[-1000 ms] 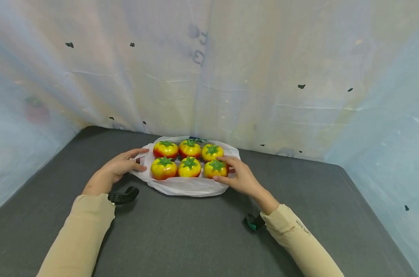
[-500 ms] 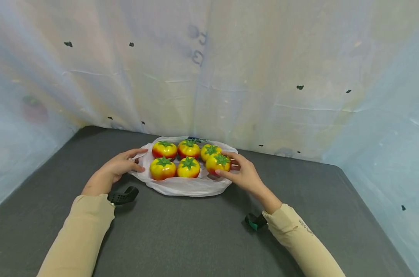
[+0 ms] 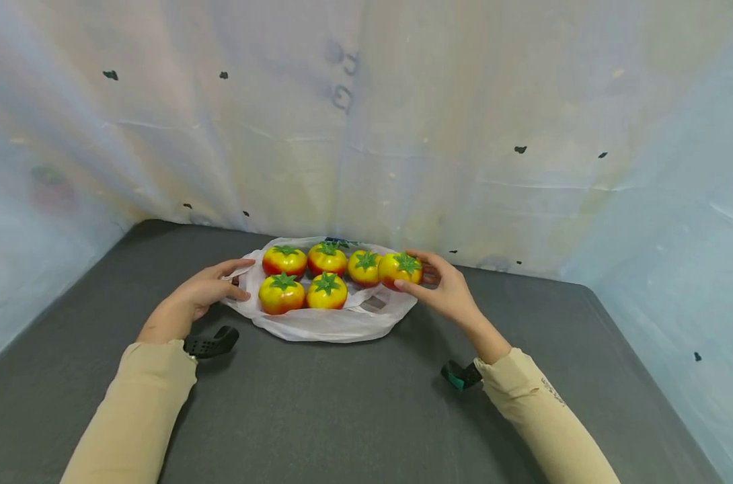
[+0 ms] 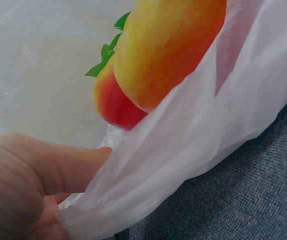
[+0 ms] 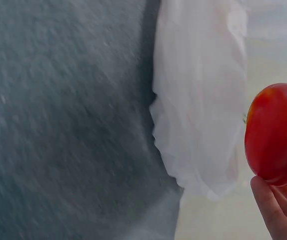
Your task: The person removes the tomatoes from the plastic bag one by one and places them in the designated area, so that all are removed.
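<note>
Left hand: the Left hand (image 3: 200, 292) pinches the left edge of the white bag (image 3: 318, 328). Thumb and fingers are close together, with thin plastic in between.
Right hand: the Right hand (image 3: 448, 289) has its thumb and fingertips on a held tomato (image 3: 399, 270), spread about as wide as it is.
Tomato in the hand: at the bag's back right edge, green leaf on top, red below. From the head view it hides a bit of the next tomato; I cannot tell if those 2 touch.
Tomatoes in the bag: 5 other tomatoes (image 3: 282, 294), 3 at the back and 2 in front, on the left.
Bag: mouth up, on the dark gray table (image 3: 342, 410), near its far edge.
Wrists: 2 black bands (image 3: 212, 343), 1 by each tan sleeve (image 3: 127, 410).
Behind: a pale sheet (image 3: 366, 148) with small black marks.
</note>
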Demonstrator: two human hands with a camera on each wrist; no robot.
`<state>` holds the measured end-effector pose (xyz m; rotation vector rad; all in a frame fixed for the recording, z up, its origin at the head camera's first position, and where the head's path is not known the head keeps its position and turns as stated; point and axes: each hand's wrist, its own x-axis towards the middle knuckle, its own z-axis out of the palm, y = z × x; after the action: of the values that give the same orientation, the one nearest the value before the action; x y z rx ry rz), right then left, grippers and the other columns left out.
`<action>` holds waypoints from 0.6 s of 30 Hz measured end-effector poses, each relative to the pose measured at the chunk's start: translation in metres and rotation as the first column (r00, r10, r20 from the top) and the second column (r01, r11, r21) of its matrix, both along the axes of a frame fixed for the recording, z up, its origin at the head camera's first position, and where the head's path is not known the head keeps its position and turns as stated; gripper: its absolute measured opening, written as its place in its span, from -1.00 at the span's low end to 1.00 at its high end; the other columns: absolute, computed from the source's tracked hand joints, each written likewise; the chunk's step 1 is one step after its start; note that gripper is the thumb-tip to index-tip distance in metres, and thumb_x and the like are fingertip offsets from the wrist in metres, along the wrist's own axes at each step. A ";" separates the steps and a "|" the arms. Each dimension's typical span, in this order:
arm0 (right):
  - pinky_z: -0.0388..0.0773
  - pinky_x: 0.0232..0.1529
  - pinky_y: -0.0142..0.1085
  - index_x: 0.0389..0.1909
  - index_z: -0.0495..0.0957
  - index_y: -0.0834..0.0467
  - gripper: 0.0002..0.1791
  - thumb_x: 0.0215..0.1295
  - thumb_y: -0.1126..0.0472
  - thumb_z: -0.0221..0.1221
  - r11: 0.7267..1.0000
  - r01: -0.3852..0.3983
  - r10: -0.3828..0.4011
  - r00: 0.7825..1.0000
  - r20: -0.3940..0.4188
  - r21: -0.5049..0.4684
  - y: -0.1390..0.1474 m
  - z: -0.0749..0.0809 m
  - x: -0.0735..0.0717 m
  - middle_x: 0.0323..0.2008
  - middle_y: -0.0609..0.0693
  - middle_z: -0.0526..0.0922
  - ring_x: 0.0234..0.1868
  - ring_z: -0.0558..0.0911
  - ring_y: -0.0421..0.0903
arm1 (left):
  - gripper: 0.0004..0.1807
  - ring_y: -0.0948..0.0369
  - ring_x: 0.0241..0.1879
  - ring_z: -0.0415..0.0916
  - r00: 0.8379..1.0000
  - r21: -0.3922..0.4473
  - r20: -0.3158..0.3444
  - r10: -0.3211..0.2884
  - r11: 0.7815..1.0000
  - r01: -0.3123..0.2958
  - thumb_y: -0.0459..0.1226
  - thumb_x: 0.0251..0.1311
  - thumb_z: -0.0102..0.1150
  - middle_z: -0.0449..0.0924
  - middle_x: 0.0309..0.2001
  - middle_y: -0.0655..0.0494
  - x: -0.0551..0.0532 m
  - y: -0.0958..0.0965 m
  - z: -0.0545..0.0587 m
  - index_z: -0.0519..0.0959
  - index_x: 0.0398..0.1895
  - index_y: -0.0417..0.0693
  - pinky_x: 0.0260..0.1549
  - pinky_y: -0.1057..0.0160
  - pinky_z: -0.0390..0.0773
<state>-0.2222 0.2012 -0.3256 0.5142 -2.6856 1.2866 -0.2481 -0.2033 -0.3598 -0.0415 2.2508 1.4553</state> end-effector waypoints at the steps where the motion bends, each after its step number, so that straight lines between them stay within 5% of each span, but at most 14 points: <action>1: 0.56 0.10 -0.11 0.27 0.40 -0.02 -0.36 0.15 0.04 0.33 1.000 0.008 -0.008 1.000 -0.004 -0.001 0.002 0.002 0.000 0.13 0.04 0.52 0.07 0.60 0.00 | -0.08 -0.35 0.43 -0.37 1.000 0.003 -0.001 0.000 1.000 0.000 -0.32 0.17 0.17 -0.47 0.51 -0.29 0.000 0.000 0.000 -0.11 0.53 0.06 0.19 -0.53 -0.15; 18: 0.54 0.12 -0.08 0.31 0.36 0.02 -0.33 0.17 0.01 0.31 0.995 0.092 -0.092 0.996 0.004 0.024 0.027 0.008 -0.009 0.19 0.11 0.48 0.11 0.58 0.07 | -0.08 -0.35 0.43 -0.40 1.000 0.008 0.010 0.009 1.000 -0.009 -0.36 0.17 0.16 -0.47 0.51 -0.29 -0.003 0.000 0.000 -0.11 0.53 0.06 0.18 -0.54 -0.19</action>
<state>-0.2311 0.2284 -0.3176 0.3859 -2.6974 1.2344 -0.2509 -0.2031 -0.3598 -0.0560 2.2399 1.4655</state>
